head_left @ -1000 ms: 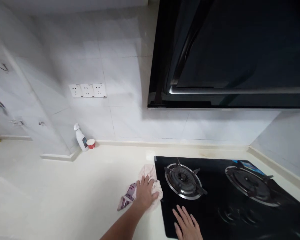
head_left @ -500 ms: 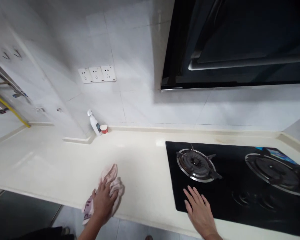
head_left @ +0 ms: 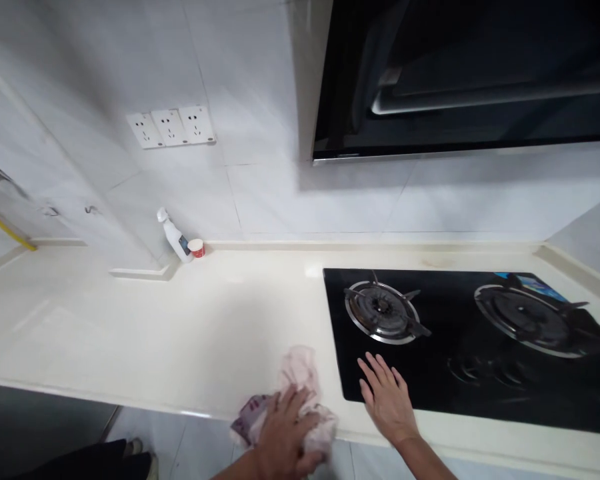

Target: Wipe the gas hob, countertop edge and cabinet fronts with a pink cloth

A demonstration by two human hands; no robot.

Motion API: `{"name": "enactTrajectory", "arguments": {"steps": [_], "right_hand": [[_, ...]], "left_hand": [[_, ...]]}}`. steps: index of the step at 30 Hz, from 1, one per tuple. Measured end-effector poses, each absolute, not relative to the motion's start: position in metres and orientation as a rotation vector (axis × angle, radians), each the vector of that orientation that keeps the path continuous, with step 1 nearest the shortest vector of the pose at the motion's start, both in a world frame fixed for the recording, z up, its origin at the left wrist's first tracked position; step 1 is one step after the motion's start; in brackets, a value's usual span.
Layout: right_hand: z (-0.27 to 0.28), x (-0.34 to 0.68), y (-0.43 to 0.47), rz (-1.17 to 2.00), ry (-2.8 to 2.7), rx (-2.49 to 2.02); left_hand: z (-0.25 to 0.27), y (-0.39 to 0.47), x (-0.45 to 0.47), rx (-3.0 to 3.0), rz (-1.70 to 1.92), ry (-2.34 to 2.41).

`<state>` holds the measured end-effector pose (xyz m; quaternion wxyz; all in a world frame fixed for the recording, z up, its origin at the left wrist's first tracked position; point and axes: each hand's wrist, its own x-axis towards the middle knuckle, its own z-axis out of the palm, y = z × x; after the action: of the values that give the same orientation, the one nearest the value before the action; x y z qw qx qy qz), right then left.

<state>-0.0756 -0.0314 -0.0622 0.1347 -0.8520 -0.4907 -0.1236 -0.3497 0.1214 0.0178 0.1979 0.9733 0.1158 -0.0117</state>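
I have my left hand (head_left: pixel 286 432) over a pale pink cloth (head_left: pixel 300 372) at the bottom centre of the frame, where it lies across the front edge of the white counter (head_left: pixel 130 333). The fingers on it are a little apart, but the blur there is heavy, so I can't tell whether I pinch any of the fabric or just press it down. My right hand (head_left: pixel 389 403) holds nothing; it rests flat, fingers spread, on the front left corner of the black stove (head_left: pixel 443 293), right of centre, below the nearer burner (head_left: pixel 383 310). I judge the step in hand to be wiping the strip of counter beside the stove. The next move calls for even pressure on the cloth, with its loose end gathered in at the edge.
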Motion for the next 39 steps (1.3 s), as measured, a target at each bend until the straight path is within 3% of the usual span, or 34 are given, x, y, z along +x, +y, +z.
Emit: {"name": "enactTrajectory", "arguments": {"steps": [5,13,22,27,34,39], "right_hand": [[-0.057,-0.074,-0.033,-0.329,-1.446,-2.477],[-0.055,-0.076,-0.035,-0.320,-1.425,-2.484],[-0.062,-0.074,-0.035,-0.394,-1.441,-2.425],[-0.063,-0.075,-0.033,-0.408,-1.448,-2.420],[-0.060,-0.075,-0.030,-0.380,-1.441,-2.451],[-0.056,-0.075,-0.028,-0.368,-1.433,-2.479]], "left_hand": [[0.028,0.094,-0.270,2.661,-0.142,-0.059],[-0.001,0.100,-0.289,2.718,-0.199,0.158],[0.019,0.192,-0.439,2.825,-0.327,1.185],[0.016,0.222,-0.486,2.591,-0.220,1.771],[0.015,0.287,-0.425,2.387,-0.014,2.051],[0.024,0.364,-0.341,2.449,0.079,1.947]]}}
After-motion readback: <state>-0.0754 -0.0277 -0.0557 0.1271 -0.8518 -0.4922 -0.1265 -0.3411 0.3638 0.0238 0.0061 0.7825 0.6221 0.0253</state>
